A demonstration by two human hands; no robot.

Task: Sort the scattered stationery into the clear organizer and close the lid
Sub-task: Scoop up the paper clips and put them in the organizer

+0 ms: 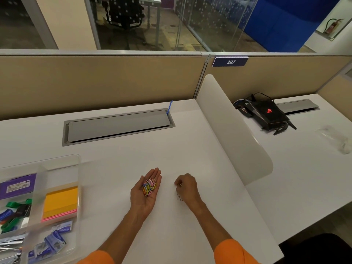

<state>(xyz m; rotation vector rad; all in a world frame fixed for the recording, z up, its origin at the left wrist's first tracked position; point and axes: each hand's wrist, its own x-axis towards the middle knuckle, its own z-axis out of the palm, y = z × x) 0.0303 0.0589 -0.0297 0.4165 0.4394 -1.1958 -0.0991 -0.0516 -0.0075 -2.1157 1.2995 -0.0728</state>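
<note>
My left hand (pixel 145 193) lies palm up on the white desk, cupping a heap of coloured paper clips (pixel 149 187). To its right my right hand (pixel 187 186) is curled over the desk, fingertips pinched on a paper clip. A couple of silver paper clips (pixel 179 197) lie beside its palm on the desk. The clear organizer (pixel 57 162) sits at the left edge, lid off. Its compartments hold yellow and pink sticky notes (pixel 61 201), a purple packet (pixel 17 186), green and blue clips (pixel 13 214) and small blue staple boxes (pixel 55 240).
A grey cable hatch (pixel 118 125) is set into the desk at the back. A white curved divider (pixel 230 128) stands to the right. Beyond it lie a black router (pixel 266 112) and a clear plastic piece (pixel 335 139). Beige partition panels close off the far side.
</note>
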